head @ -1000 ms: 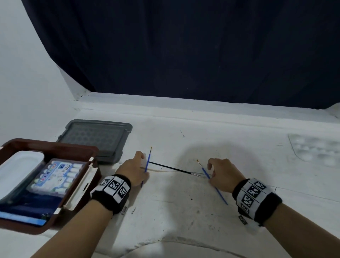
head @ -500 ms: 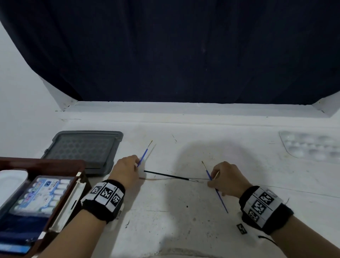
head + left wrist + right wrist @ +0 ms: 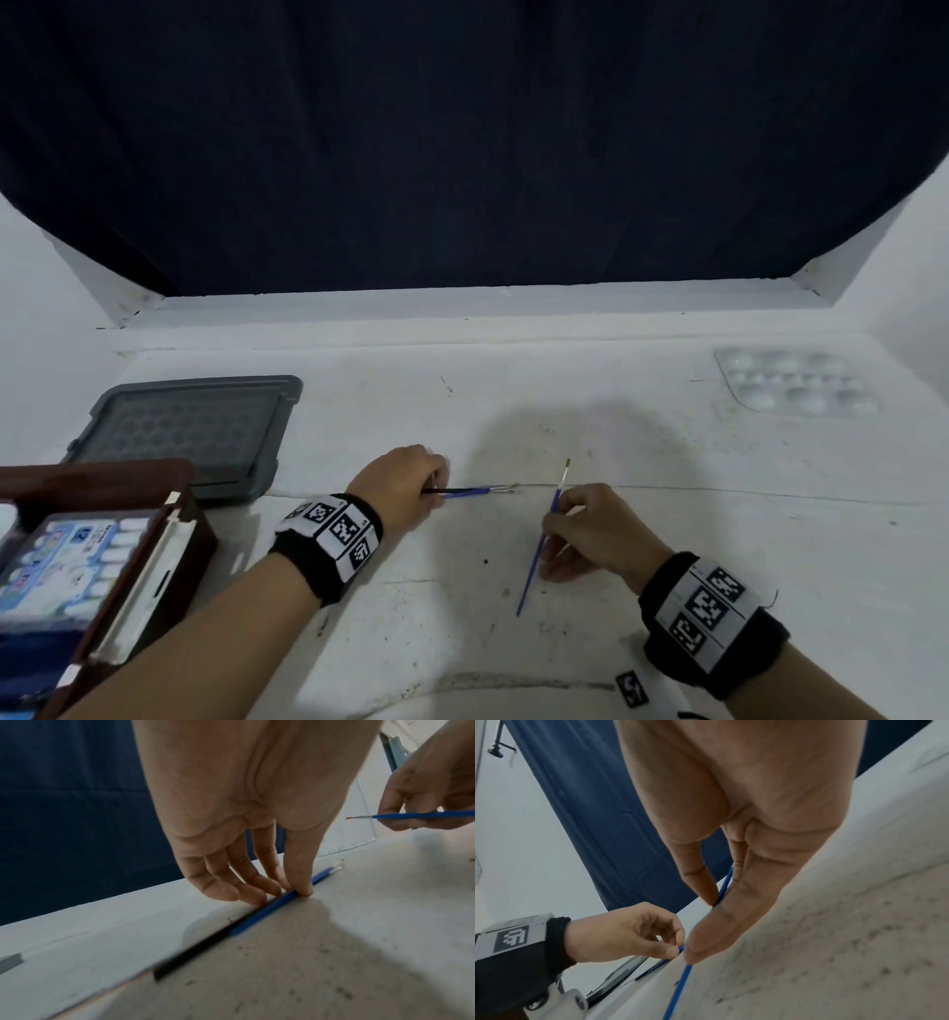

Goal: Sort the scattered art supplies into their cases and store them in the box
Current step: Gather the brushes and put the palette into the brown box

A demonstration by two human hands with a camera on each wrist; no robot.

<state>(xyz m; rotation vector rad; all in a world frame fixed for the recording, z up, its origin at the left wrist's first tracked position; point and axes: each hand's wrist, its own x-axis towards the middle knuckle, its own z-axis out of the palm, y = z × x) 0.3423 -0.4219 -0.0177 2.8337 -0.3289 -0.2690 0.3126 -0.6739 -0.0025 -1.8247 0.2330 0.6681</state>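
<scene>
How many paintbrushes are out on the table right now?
3. A black-handled brush and a blue brush lie together, pinched by the left hand; another blue brush is held by the right hand. More may sit hidden in the box.

black wristbands (image 3: pixel 328 547) with square-code tags

A black brush (image 3: pixel 445 491) and a blue brush (image 3: pixel 470 493) are laid side by side mid-frame, bristles pointing right. A second blue brush (image 3: pixel 539 550) is held tilted at centre right. An open brown box (image 3: pixel 154 555) is seen lower left.
</scene>
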